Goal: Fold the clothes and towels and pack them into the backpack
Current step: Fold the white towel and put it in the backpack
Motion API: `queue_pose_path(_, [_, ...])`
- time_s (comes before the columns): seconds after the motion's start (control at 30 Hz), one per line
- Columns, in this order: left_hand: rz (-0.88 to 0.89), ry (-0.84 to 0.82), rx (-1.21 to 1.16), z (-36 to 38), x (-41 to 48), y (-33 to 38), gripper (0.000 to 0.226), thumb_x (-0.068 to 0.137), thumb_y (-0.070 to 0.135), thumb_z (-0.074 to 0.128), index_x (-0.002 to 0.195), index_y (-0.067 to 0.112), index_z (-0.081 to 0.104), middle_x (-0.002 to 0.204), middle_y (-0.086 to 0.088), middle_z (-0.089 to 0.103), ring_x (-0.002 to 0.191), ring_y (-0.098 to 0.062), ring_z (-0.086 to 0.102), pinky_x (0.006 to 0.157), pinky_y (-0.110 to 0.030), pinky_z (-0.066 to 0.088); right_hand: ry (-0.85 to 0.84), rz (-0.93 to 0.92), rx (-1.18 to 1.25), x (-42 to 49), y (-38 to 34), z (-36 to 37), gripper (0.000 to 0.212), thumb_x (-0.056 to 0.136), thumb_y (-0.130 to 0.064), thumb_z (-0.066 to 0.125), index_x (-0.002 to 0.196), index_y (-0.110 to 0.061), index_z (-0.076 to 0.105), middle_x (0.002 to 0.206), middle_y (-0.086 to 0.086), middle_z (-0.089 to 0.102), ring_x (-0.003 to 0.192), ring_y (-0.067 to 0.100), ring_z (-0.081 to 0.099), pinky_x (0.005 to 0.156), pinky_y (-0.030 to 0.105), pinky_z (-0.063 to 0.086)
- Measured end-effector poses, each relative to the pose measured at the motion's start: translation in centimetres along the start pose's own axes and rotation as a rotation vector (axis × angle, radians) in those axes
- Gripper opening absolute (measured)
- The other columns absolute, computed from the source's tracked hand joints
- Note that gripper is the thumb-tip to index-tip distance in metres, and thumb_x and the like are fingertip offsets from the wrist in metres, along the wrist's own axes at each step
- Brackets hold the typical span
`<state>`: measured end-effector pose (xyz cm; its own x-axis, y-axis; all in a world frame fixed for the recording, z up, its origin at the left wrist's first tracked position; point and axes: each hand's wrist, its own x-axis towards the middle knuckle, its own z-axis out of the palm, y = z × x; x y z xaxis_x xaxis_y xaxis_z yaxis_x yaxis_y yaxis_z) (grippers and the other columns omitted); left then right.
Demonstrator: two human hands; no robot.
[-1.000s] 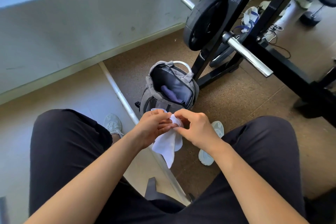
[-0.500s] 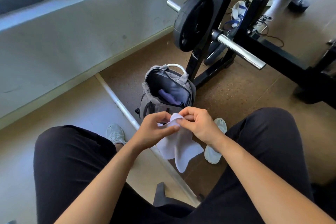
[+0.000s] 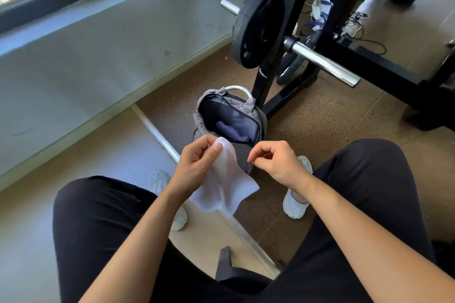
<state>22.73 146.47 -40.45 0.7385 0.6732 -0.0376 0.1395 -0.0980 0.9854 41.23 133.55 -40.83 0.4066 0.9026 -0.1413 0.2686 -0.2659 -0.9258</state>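
A small white cloth (image 3: pixel 226 182) hangs between my knees. My left hand (image 3: pixel 197 165) pinches its top corner between thumb and fingers. Just to the right, my right hand (image 3: pixel 275 162) hovers a little apart from the cloth, its fingers curled with nothing in them. Directly behind both hands, the grey backpack (image 3: pixel 248 108) stands upright on the floor with its main compartment unzipped. A purple garment (image 3: pixel 227 128) lies inside it.
A black weight rack (image 3: pixel 278 56) with a plate (image 3: pixel 256 24) and a chrome bar (image 3: pixel 322 61) stands behind the backpack. The wall (image 3: pixel 103 51) runs along the left. My white shoes (image 3: pixel 295 202) flank a metal floor strip (image 3: pixel 160 135). Loose shoes (image 3: pixel 320 10) lie far back.
My right hand has let go of the cloth and moved off to the right. The cloth now hangs from my left hand alone, more spread out.
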Motion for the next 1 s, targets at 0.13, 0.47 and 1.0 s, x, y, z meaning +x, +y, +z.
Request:
queue_pose_path(0.13, [-0.036, -0.021, -0.021, -0.8, -0.2, 0.6, 0.020, 0.103, 0.024, 0.056, 0.092, 0.015, 0.070, 0.087, -0.002, 0.073, 0.083, -0.014, 0.063, 0.074, -0.027, 0.048, -0.139, -0.057, -0.010, -0.4, -0.2, 1.4, 0.036, 0.085, 0.002, 0.069, 0.111, -0.022, 0.076, 0.095, 0.002, 0.071, 0.088, 0.015, 0.067, 0.078, 0.018, 0.052])
queue_pose_path(0.47, [-0.020, -0.087, 0.047, -2.2, -0.4, 1.3, 0.016, 0.101, 0.021, 0.063, 0.091, 0.017, 0.074, 0.087, 0.005, 0.075, 0.083, -0.006, 0.066, 0.076, -0.020, 0.048, -0.107, -0.327, -0.321, 0.7, 0.6, 4.6, 0.037, 0.076, -0.040, 0.071, 0.109, -0.023, 0.076, 0.130, -0.004, 0.055, 0.116, 0.020, 0.045, 0.103, 0.038, 0.039])
queue_pose_path(1.0, [-0.061, 0.080, -0.238, -5.5, -0.6, 1.0, 0.018, 0.090, 0.035, 0.072, 0.078, 0.021, 0.069, 0.073, 0.001, 0.064, 0.067, -0.014, 0.058, 0.062, -0.025, 0.045, -0.268, -0.129, -0.512, 2.3, 2.7, 4.8, 0.010, 0.086, -0.022, 0.073, 0.088, -0.012, 0.074, 0.086, 0.005, 0.067, 0.085, 0.023, 0.060, 0.079, 0.037, 0.048])
